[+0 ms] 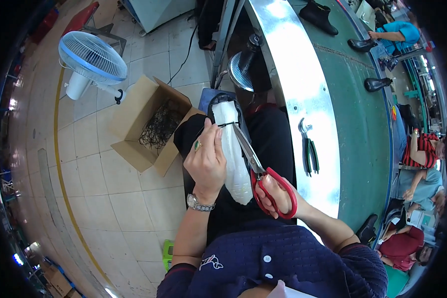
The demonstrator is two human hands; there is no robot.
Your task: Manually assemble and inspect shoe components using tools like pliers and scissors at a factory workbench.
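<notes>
- The left hand (206,161), with a ring and a metal wristwatch (201,203), has its fingers pinched together on a thin black tie (227,123).
- The tie crosses a white-covered black shoe (233,159), which lies lengthwise on the person's lap, between the two hands.
- The right hand (278,196) has its fingers clamped through the loops of red-handled scissors (253,160); the blade tips point at the tie, though whether they touch it cannot be told.
- To the right, pliers (308,141) with dark green handles lie on the shiny metal surface (320,191).
- Beyond that edge, black ankle boots (319,17) stand on a green conveyor belt (357,119).
- On the tiled floor (121,208) to the left, an open cardboard box (129,158) holds tangled black strands (161,124), near a blue-and-white fan (97,57).
</notes>
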